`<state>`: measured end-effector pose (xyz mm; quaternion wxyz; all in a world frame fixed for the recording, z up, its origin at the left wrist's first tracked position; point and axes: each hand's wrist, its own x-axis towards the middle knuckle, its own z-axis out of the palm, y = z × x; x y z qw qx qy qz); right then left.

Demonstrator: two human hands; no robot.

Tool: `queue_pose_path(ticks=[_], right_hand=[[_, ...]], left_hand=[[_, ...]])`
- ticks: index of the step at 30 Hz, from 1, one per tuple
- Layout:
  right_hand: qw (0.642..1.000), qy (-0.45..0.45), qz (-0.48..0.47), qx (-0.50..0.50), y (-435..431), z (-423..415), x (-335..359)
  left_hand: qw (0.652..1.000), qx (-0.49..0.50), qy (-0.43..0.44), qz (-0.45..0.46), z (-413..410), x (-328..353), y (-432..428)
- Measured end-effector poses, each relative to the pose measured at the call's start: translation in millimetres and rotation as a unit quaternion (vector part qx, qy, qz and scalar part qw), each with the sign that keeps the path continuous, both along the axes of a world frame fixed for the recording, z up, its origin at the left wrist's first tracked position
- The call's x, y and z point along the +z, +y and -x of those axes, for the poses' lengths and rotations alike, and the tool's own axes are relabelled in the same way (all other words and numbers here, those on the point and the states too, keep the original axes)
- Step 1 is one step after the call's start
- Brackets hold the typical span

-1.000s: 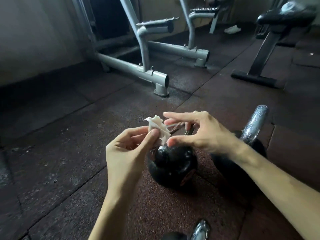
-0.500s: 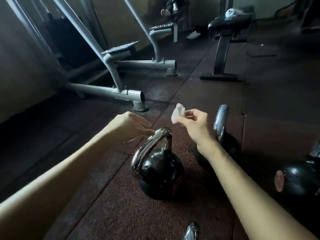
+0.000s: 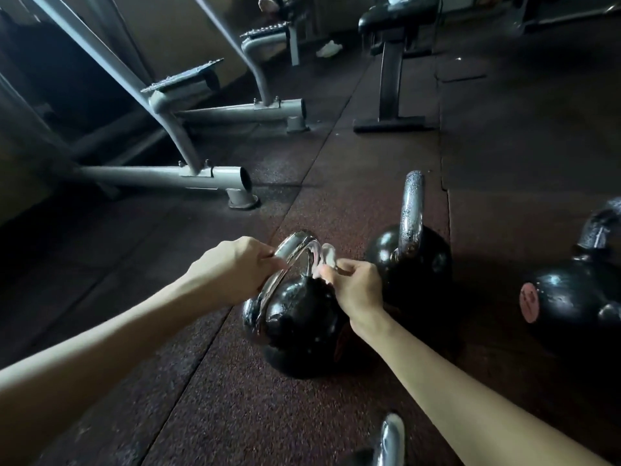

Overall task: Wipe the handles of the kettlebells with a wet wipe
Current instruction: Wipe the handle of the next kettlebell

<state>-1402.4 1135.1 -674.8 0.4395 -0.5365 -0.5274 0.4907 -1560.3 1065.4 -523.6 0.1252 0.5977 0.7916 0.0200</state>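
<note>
Both hands work at the nearest kettlebell [image 3: 299, 317], which stands on the rubber floor [image 3: 235, 398].

The left hand [image 3: 232, 274] curls its fingers around the left side of the chrome handle [image 3: 295, 243]. The right hand [image 3: 356, 290] pinches a white wet wipe [image 3: 327, 255] against the handle's right side. A second kettlebell [image 3: 433, 264] stands just behind, a third kettlebell [image 3: 578, 297] is further to the right, and a grey machine frame [image 3: 188, 171] is far left.
</note>
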Motion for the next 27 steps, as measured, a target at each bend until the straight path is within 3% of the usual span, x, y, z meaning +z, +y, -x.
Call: queue_pose_path(ticks=[3,6,16,23,27], right_hand=[[0.999,-0.042,-0.017,-0.003,6,6,3],[0.997,-0.071,-0.024,-0.007,14,10,2],[0.985,-0.133,-0.111,0.002,25,29,11],[0.962,-0.204,-0.180,0.016,35,64,16],[0.961,-0.226,-0.162,-0.001,32,87,16]], left_hand=[[1.000,-0.022,-0.008,0.005,6,-1,4],[0.997,-0.028,-0.071,0.005,14,0,7],[0.988,0.004,-0.156,0.009,48,0,12],[0.973,0.069,-0.219,0.008,90,-2,5],[0.958,0.118,-0.261,-0.012,112,-7,-2]])
